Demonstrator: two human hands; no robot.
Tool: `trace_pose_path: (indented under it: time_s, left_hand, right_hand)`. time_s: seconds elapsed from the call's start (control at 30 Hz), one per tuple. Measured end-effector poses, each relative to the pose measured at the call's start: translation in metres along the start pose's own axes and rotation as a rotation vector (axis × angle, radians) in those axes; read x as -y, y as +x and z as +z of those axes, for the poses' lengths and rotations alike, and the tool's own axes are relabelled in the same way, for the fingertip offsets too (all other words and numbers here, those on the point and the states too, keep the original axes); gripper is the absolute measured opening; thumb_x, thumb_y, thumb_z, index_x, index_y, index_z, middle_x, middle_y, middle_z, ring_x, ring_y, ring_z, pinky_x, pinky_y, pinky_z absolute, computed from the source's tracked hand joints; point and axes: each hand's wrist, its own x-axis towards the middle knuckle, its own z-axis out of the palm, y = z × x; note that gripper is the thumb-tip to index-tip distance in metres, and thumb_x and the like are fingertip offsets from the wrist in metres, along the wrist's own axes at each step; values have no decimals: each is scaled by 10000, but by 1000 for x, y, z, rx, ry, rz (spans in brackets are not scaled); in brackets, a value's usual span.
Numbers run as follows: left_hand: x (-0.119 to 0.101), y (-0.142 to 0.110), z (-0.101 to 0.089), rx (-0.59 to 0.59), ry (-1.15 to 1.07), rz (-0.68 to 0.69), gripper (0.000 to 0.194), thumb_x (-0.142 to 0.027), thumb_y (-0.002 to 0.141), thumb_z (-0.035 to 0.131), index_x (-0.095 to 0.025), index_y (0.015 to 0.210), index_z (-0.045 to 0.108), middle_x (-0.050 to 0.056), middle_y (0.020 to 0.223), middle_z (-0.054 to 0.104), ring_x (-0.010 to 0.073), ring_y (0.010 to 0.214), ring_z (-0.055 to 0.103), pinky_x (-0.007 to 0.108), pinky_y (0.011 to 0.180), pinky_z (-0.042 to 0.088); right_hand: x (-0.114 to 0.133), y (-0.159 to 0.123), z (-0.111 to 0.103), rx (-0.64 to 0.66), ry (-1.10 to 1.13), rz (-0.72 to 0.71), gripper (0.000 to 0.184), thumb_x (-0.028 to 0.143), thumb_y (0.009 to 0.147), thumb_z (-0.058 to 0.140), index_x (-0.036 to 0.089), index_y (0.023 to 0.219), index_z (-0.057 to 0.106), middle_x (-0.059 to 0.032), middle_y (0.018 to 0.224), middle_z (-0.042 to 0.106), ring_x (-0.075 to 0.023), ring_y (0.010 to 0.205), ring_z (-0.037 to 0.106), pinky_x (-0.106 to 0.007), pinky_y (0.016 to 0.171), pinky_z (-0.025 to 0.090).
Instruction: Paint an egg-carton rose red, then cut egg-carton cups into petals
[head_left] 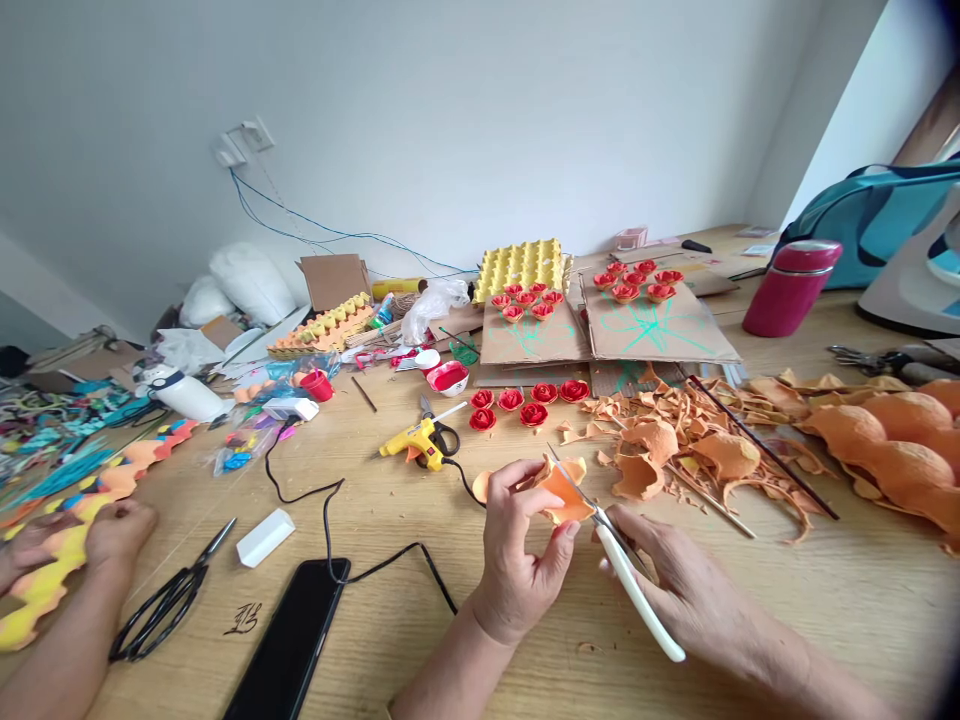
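Note:
My left hand [521,545] is closed on a small orange egg-carton cup [564,495], pinching it between thumb and fingers above the wooden table [825,590]. My right hand [679,580] grips white-handled scissors [626,565], and their blades reach up against the cup's right side. Orange carton scraps [675,450] lie just behind the cup. Red paper roses [529,400] sit in a row beyond them.
A yellow glue gun [416,442] with a black cord, a black phone [292,640], black scissors [169,600] and a white block [264,537] lie to the left. Another person's hands [90,535] rest at far left. Orange carton pieces [892,450] and a pink flask [787,288] stand right.

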Motion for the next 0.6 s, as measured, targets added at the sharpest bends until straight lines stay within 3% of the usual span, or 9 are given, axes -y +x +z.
trace_pose_path:
  time_s: [0.3, 0.6]
  left_hand:
    - [2, -3, 1, 13, -119, -115, 220, -175, 899, 575, -223, 1106, 517, 120, 1210, 477, 251, 1206, 505, 418, 985, 481]
    - [1, -2, 1, 3, -105, -101, 203, -179, 887, 578, -220, 1081, 533, 115, 1185, 508, 253, 1167, 539, 415, 950, 493]
  right_hand:
    - [-2, -1, 0, -27, -7, -2, 283, 447, 986, 403, 226, 818, 452, -10, 768, 587, -165, 693, 510, -313, 653, 386]
    - [-2, 0, 0, -65, -41, -19, 229, 418, 967, 451, 226, 849, 494, -29, 787, 607, -183, 711, 539, -321, 671, 419]
